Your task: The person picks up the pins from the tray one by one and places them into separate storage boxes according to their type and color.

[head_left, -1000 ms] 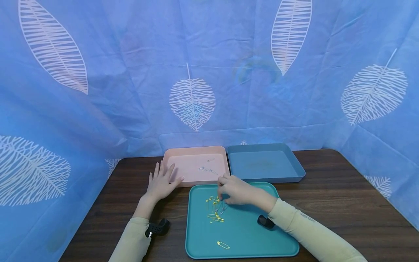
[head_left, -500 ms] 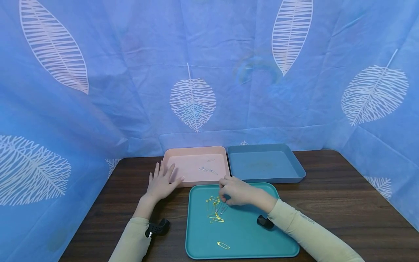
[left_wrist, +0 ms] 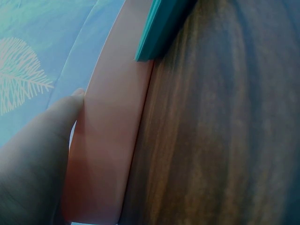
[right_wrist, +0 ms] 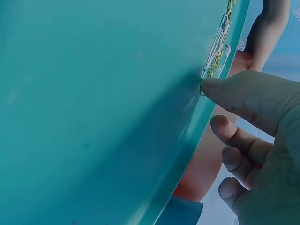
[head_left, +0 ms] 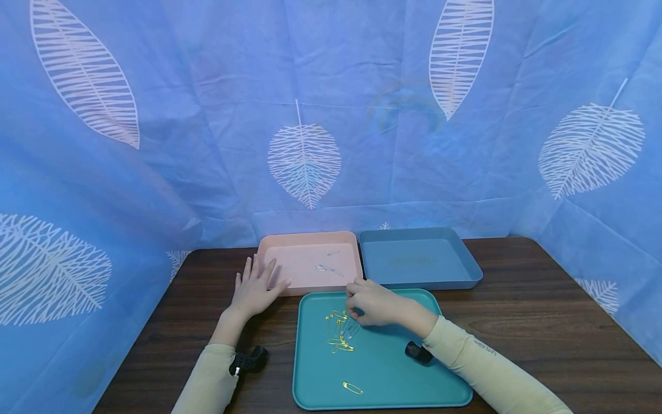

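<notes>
My left hand point(head_left: 254, 290) rests with spread fingers over the left edge of the pink tray point(head_left: 279, 253); in the left wrist view its thumb point(left_wrist: 51, 122) lies at the rim. My right hand point(head_left: 377, 302) is over the upper part of the teal tray point(head_left: 398, 368), fingers curled. In the right wrist view its thumb point(right_wrist: 213, 84) covers the end of a silver safety pin point(right_wrist: 216, 42), pinching it against the hidden index finger. Several yellow safety pins point(head_left: 340, 345) lie tangled with silver ones left of that hand. Another yellow safety pin point(head_left: 353, 388) lies apart nearer the front.
Several silver safety pins point(head_left: 328, 268) lie in the pink tray. A blue tray point(head_left: 414, 256) stands to its right, behind the teal tray. All three are on a dark wooden table point(head_left: 543, 322). A blue leaf-patterned cloth point(head_left: 362, 161) hangs behind.
My right hand has shifted very slightly to the right, staying low by the pins. My left hand has not moved.
</notes>
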Demonstrator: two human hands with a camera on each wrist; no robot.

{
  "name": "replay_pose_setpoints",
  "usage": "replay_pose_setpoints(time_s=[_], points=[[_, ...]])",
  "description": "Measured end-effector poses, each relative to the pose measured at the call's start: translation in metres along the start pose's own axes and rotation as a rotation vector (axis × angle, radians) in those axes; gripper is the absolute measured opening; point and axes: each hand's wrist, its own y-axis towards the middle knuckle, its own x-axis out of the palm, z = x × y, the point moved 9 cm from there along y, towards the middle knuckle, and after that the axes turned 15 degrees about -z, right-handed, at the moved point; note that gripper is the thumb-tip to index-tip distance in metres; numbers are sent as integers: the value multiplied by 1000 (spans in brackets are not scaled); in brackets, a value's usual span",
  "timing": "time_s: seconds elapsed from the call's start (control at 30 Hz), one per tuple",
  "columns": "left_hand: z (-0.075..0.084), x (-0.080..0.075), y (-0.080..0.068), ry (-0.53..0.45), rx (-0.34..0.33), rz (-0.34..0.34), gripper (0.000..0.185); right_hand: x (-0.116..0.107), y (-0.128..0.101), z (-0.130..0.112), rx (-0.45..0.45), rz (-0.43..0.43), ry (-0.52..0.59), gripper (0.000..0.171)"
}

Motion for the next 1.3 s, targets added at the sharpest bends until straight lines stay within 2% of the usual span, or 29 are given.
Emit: replay_pose_setpoints(time_s=[0.17,0.5,0.97,1.3], points=[[0,0,0,7,0,5,83,-2,1,1,-14,25,-14,24],[1,-1,-2,-18,1,-14,83,-16,5,1,-51,129,-40,18],[0,-1,0,-10,1,-9,84,-37,20,19,9,163,13,16],[0,0,0,-8,-1,-9,84,-48,30,39,35,228,45,19]])
